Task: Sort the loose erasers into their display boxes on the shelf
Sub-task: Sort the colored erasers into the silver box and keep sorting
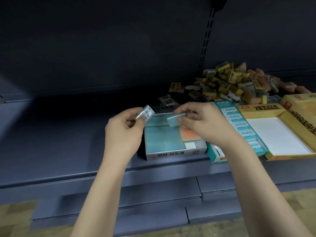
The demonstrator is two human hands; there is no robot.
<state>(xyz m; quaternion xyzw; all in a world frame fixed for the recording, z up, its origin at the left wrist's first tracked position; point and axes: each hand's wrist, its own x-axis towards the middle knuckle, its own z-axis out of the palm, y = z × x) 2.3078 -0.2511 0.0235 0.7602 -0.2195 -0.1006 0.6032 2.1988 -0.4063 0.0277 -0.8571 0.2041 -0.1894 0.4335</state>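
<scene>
Dim scene, deep shadow under the upper shelf, soft overall blur, wide-angle bending at edges

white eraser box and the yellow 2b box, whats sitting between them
In the head view, a teal display box with a row of wrapped erasers lies between the white eraser box and the yellow 2B box.

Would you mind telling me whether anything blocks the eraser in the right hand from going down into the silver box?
Nothing visible does: the eraser, pinched by the right hand, sits directly over the open silver box.
</scene>
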